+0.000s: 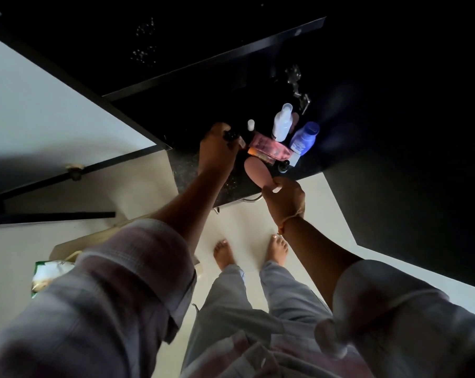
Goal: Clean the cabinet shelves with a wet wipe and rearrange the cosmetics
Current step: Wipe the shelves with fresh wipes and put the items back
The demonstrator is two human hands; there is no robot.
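Pink oval piece [258, 170] pinched in my right grip [284, 197]; my left grip [217, 151] holds a dark bottle [230, 136]. Rearranging step, I judge: next, set both neatly beside the blue bottle [303, 137].

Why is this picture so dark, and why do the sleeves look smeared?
Head view: the cabinet interior is almost black, and only the white bottle and blue bottle catch light; the pale floor is brightest; the left sleeve and right sleeve, nearest the lens, are soft and blurred; the wide angle makes them loom over the small feet.
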